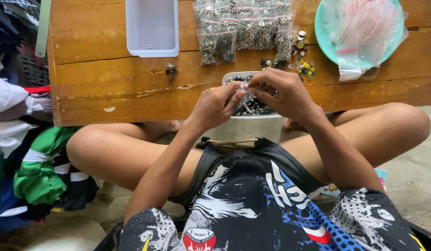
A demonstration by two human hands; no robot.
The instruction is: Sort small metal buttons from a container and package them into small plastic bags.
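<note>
Closest to me is my black printed shirt (266,204), with my bare knees out at 9 and 3 o'clock. Just past them, at 12 o'clock, my left hand (214,108) and right hand (284,93) meet over a small tub of metal bits (252,106) at the near edge of the wooden table (108,88). Both hands pinch a tiny clear bag (247,95) with their fingertips, one on each side. I think the bag is very light, soft and a bit slippery, so it is best held by its top edge. Farther off at 12 o'clock lie filled little bags (243,30). A white tray (151,27) sits at 11 o'clock, and a green plate (323,35) of empty bags at 1 o'clock. Folded clothes (20,148) are piled at 9 o'clock.
</note>
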